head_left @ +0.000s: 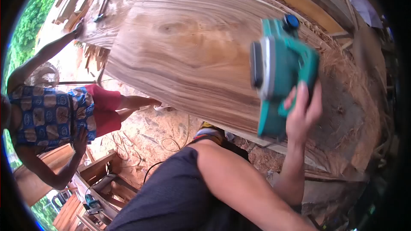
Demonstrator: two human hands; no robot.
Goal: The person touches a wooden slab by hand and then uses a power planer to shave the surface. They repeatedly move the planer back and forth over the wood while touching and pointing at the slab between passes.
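A teal electric planer (280, 66) with a blue front knob is in my right hand (305, 110), whose fingers are wrapped round its rear handle. The planer is blurred and overlaps the right part of a broad wooden slab (184, 38) in this view. Wavy dark grain and a knot mark the slab's pale brown face. My bare right arm reaches up from the lower edge, below a dark sleeve. My left hand is out of view.
At the left stands a person (51, 113) in a blue patterned top, one hand at the bench's far left end. A hammer-like tool (105, 2) lies there. Shavings (154, 132) and cords cover the ground. Another teal power tool (92, 203) sits at the lower left.
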